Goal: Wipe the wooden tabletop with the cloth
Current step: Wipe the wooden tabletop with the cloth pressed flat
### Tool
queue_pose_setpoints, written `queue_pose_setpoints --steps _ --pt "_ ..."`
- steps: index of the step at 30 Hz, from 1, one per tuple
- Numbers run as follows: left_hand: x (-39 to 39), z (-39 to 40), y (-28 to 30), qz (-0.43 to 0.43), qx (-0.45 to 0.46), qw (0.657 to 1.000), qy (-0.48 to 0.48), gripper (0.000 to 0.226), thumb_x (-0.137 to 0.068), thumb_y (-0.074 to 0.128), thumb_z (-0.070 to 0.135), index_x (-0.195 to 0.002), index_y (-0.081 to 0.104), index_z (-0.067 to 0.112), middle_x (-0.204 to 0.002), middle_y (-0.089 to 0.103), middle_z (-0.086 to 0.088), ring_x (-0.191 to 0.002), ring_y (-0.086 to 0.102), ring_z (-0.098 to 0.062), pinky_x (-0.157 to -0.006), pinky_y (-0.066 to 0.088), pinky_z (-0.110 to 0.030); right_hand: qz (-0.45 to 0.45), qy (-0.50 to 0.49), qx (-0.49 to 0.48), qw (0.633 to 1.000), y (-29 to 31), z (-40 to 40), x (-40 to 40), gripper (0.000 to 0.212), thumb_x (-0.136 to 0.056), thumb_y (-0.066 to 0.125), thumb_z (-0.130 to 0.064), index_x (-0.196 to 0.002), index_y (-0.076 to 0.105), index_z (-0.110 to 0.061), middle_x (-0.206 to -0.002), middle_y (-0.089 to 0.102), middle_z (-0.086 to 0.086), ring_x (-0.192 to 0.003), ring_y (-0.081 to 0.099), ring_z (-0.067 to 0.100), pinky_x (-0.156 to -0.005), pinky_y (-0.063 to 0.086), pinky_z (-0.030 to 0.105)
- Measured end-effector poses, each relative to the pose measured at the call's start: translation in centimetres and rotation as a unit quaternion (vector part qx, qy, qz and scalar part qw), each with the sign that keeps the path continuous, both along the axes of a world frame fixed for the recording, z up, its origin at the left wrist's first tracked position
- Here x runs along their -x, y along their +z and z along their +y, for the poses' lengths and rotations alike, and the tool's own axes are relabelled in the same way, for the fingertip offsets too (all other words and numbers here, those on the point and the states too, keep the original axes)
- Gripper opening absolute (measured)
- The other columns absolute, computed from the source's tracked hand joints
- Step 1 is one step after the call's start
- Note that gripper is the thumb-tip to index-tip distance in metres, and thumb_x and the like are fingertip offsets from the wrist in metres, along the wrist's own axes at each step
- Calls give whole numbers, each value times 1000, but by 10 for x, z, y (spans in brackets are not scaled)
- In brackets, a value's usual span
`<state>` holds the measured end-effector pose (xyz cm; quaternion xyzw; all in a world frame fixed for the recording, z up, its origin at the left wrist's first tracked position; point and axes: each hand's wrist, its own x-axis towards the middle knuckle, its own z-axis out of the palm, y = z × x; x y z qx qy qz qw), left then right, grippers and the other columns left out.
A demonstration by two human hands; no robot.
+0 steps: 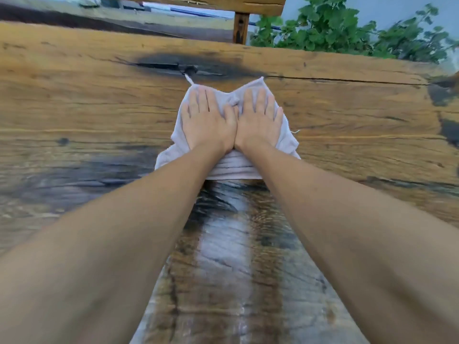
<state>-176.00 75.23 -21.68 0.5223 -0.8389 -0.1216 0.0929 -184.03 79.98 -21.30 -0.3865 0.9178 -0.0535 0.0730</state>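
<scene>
A pale grey cloth (234, 165) lies flat on the wooden tabletop (87, 108), out in front of me near the middle. My left hand (208, 120) and my right hand (259, 120) rest side by side on top of it, palms down, fingers stretched forward and pressing the cloth to the wood. Both arms are reached out straight. Behind the cloth, between my arms, a wet shiny streak (223, 256) runs back towards me. A thin loop of string (189, 79) sticks out from the cloth's far left corner.
A dark burnt-looking knot and crack (178, 65) mark the wood just beyond the cloth. A long crack (347, 80) runs right from there. Past the table's far edge stand a wooden bench (241, 23) and green leafy plants (335, 28).
</scene>
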Motion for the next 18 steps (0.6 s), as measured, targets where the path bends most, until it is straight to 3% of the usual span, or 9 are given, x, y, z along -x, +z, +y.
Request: queue_pose_setpoints --steps 4,9,18 --pt "-37 61 -2 22 0 1000 -19 65 -104 11 47 -158 16 12 -168 12 -4 -155 4 -18 -124 6 -41 -5 3 5 1000 0 63 -37 65 -104 14 -54 -161 -2 -27 -169 -9 1 -155 -12 21 -124 -7 44" --pt "-91 137 4 26 -43 997 -67 62 -105 8 44 -160 9 16 -168 5 1 -154 -2 -11 -125 1 -40 -4 7 -23 1000 1 142 -89 63 -106 15 -49 -160 -7 -27 -169 -14 0 -155 -15 21 -125 -5 45" --pt "-184 276 11 -3 -57 994 -96 62 -104 11 47 -160 9 19 -168 3 -1 -155 -5 -15 -125 0 -42 -20 -13 -35 999 3 286 -182 61 -107 16 -48 -160 -8 -30 -168 -17 0 -154 -16 19 -125 -4 44"
